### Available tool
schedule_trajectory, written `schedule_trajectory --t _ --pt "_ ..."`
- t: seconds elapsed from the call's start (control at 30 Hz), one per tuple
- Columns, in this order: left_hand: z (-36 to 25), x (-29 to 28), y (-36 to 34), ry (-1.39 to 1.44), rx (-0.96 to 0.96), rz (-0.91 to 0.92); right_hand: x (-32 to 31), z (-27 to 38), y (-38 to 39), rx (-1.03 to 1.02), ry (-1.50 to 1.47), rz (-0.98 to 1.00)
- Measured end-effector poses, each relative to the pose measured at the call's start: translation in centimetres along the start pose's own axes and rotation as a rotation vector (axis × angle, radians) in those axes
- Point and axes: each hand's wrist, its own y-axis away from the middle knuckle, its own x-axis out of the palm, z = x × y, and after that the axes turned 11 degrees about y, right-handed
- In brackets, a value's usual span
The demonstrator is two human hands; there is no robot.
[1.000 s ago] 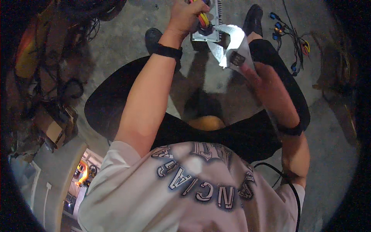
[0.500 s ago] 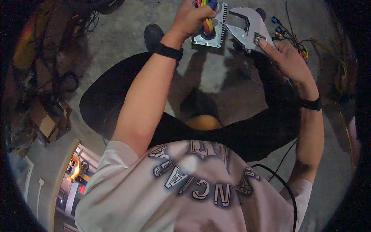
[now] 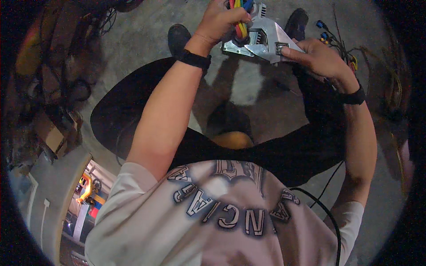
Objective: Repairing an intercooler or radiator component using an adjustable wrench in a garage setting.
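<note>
My left hand [image 3: 222, 20] is closed around a bundle of coloured cables [image 3: 239, 17], red, yellow and blue, that run into a round fitting on a grey metal finned box [image 3: 248, 42]. My right hand [image 3: 317, 55] grips a large silver adjustable wrench [image 3: 273, 40], whose jaw sits against the fitting beside the cables. Both hands are raised at the top of the view, above the concrete floor. Each wrist carries a black band.
Two black shoes [image 3: 179, 37] rest on the grey concrete floor [image 3: 146, 53]. Loose wires with blue connectors [image 3: 330, 37] lie at the upper right. Tangled cables and cardboard [image 3: 53, 133] are piled on the left. A black cord [image 3: 328, 217] trails at the lower right.
Both hands have stayed near the top of the view with the box. The wrench has swung from a tilted position by the right hand up against the cable fitting.
</note>
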Motion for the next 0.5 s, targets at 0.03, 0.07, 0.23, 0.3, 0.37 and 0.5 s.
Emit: schedule_trajectory --t 0.03,0.07,0.23,0.3,0.37,0.5 --pt "0.5 -0.8 0.0 -0.002 0.002 -0.005 -0.1 0.2 0.1 -0.042 -0.04 0.023" --pt "1.3 -2.1 -0.1 -0.388 0.214 0.077 -0.2 0.4 0.1 -0.084 -0.081 0.047" --pt "-0.4 0.6 0.6 -0.081 0.02 -0.047 -0.3 0.1 0.0 -0.079 -0.03 0.049" --pt "-0.9 0.8 0.9 0.085 -0.097 -0.047 -0.1 0.0 -0.1 -0.113 -0.005 0.058" --pt "-1.4 0.9 0.9 0.053 -0.097 -0.013 0.0 -0.2 0.0 -0.151 0.097 -0.046" --pt "-0.5 -0.4 0.5 -0.597 0.516 0.166 0.5 0.1 0.0 -0.181 -0.031 -0.026"
